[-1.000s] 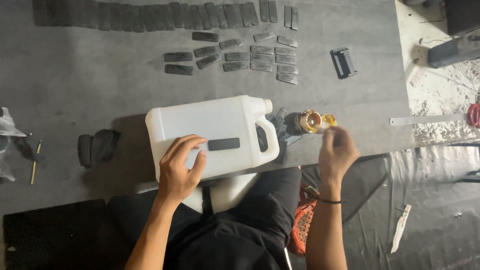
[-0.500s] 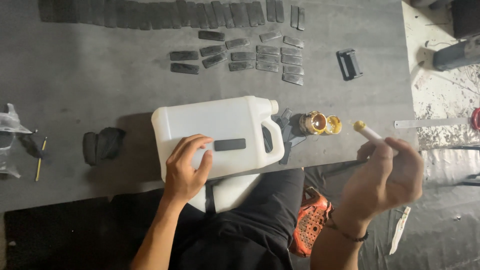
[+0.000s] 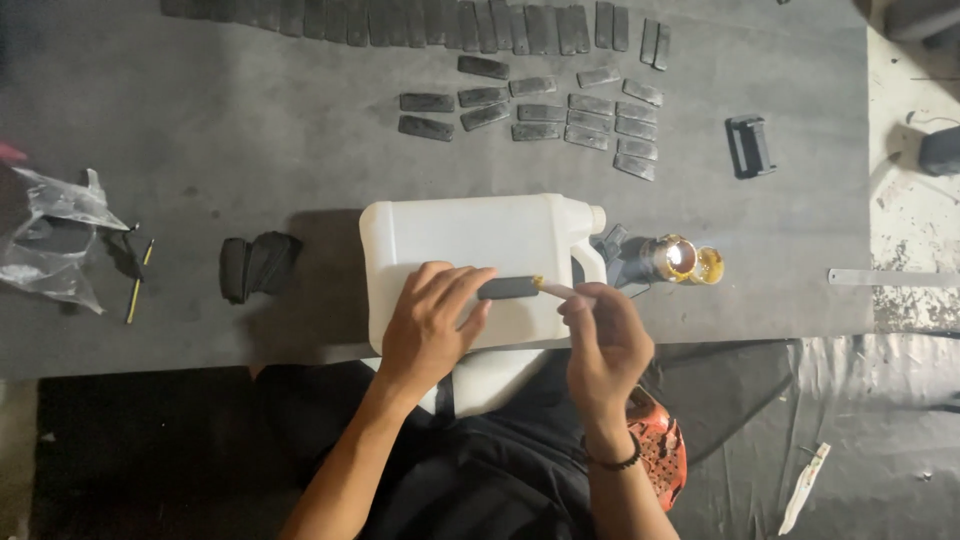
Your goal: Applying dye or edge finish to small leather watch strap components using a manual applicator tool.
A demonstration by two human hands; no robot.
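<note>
At frame centre, the left hand presses flat, fingers spread, pinning a small black rectangular strip on the white plastic jug lying on its side, so the right hand, fingers pinched around a thin pale stick, can touch its tip to the strip's end.

There are two hands, one big white jug, one small stick, one shiny gold tin with one lid, one clear bag, and many dark strips, too many to count.
</note>
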